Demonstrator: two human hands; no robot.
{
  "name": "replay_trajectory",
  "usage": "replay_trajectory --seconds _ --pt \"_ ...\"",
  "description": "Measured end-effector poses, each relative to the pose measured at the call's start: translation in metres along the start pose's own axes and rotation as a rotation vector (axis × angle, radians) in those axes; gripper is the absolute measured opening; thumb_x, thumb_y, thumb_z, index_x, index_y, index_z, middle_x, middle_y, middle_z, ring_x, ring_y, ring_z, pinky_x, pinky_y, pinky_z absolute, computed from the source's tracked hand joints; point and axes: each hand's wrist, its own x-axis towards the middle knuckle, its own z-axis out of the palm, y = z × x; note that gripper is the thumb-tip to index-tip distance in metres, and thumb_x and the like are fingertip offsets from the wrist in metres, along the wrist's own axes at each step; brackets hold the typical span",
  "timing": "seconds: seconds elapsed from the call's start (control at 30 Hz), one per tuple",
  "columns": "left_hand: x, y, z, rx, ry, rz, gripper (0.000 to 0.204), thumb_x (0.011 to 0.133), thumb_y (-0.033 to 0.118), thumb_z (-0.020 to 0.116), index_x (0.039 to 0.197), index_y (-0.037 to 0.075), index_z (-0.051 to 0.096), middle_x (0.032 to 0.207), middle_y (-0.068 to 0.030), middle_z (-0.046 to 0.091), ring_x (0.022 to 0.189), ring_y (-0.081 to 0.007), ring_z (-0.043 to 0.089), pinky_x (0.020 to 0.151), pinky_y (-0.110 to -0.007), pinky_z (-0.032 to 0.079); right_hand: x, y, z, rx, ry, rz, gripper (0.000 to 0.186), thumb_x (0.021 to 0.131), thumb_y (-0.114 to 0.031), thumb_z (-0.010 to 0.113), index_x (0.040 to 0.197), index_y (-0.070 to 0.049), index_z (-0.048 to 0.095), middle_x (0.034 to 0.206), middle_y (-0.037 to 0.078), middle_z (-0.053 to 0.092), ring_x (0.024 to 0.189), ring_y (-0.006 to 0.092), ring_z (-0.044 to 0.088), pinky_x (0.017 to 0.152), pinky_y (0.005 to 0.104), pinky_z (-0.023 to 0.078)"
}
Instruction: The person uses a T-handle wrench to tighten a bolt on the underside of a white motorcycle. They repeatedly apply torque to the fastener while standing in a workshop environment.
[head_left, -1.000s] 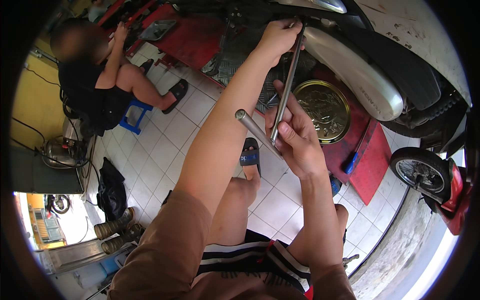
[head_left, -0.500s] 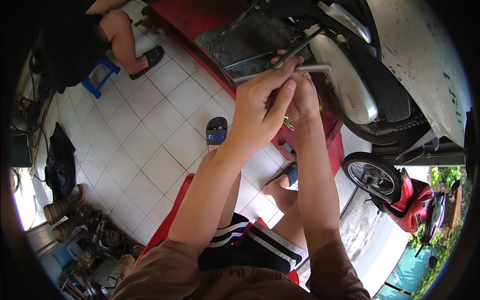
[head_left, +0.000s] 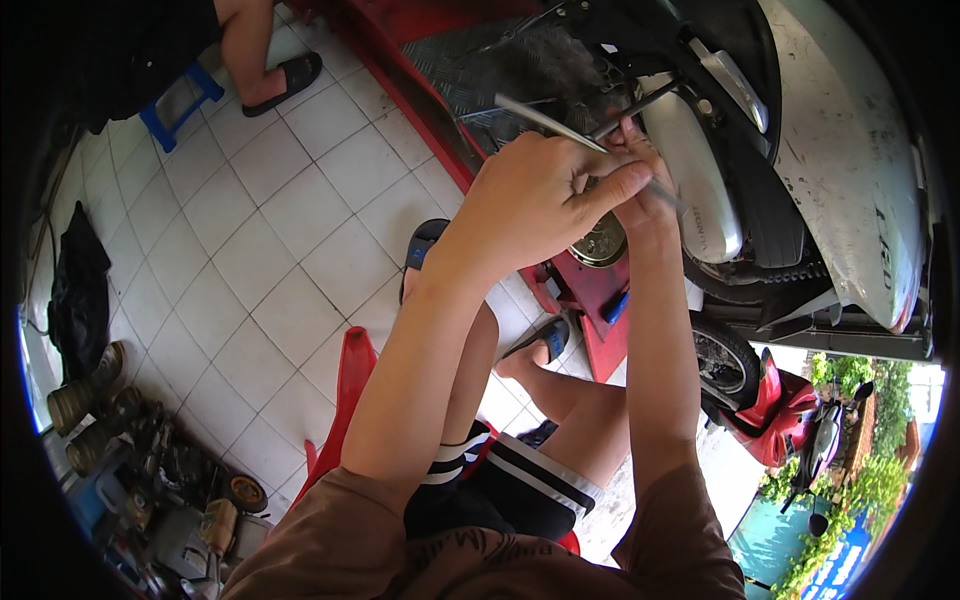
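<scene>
A T-handle wrench [head_left: 540,119] is turned at the motorcycle's side, its pale crossbar slanting down to the right and its dark shaft reaching toward the engine cover [head_left: 690,165]. My left hand [head_left: 530,205] is closed at the crossbar, thumb pressed toward the fingers. Just beyond it, my right hand [head_left: 645,190] has its fingers curled round the wrench near the shaft; the left hand partly covers it. Where the shaft's far end meets the motorcycle [head_left: 845,150] is hard to make out. Below the hands shows a round gold-coloured metal part [head_left: 603,246].
The motorcycle stands on a red lift platform [head_left: 445,120], with a blue-handled tool [head_left: 617,307] at its near end. Another person's leg [head_left: 248,50] is by a blue stool [head_left: 180,110]. Engine parts [head_left: 150,440] crowd the lower left. A red motorbike [head_left: 790,410] stands outside.
The wrench's crossbar has turned clockwise, its left end rising and its right end dropping. Both hands have shifted slightly right and down in view, and the head view has moved.
</scene>
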Motion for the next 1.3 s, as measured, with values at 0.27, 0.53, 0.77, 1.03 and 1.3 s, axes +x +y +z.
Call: replay_trajectory --seconds 0.27,0.53,0.77,1.03,1.3 --pt "-0.001 -0.008 0.008 0.047 0.169 0.096 0.047 0.092 0.049 0.053 0.111 0.008 0.064 0.047 -0.0066 0.044 0.046 -0.0236 0.043 0.051 -0.035 0.038 0.015 -0.003 0.011 0.197 -0.138 -0.003 0.02 0.094 -0.011 0.057 0.107 0.004 0.055 0.076 0.001 0.05 0.065 0.0076 0.042 0.058 0.0198 0.038" --pt "0.002 -0.018 0.003 0.053 0.239 0.073 0.056 0.092 0.045 0.057 0.13 0.005 0.054 0.051 -0.0047 0.044 0.048 -0.0182 0.042 0.051 -0.031 0.038 0.02 -0.005 0.001 0.211 -0.142 -0.002 0.021 0.094 -0.01 0.056 0.107 0.005 0.055 0.076 0.003 0.05 0.065 0.0081 0.041 0.057 0.0187 0.037" --pt "0.001 -0.012 -0.003 0.292 0.177 0.0 0.049 0.09 0.039 0.062 0.126 0.006 0.058 0.053 -0.0044 0.044 0.047 -0.0156 0.04 0.049 -0.031 0.036 0.019 -0.003 -0.001 0.243 -0.111 0.013 0.021 0.093 -0.008 0.057 0.109 0.005 0.055 0.075 0.002 0.051 0.066 0.0083 0.043 0.057 0.0191 0.038" --pt "0.0 -0.005 -0.008 0.301 0.129 0.031 0.042 0.087 0.029 0.063 0.125 0.011 0.059 0.059 -0.0104 0.057 0.057 -0.0256 0.056 0.055 -0.035 0.045 0.023 -0.015 0.006 0.235 -0.144 0.022 0.019 0.092 -0.009 0.059 0.105 0.005 0.055 0.075 0.002 0.052 0.065 0.0088 0.043 0.056 0.0203 0.037" --pt "0.001 -0.008 -0.004 0.211 -0.03 0.002 0.04 0.088 0.024 0.063 0.123 0.005 0.06 0.055 -0.0089 0.05 0.048 -0.019 0.047 0.052 -0.032 0.041 0.019 -0.019 0.017 0.12 -0.185 0.104 0.016 0.093 -0.01 0.058 0.103 0.002 0.055 0.074 0.003 0.051 0.064 0.0098 0.043 0.057 0.0223 0.037"
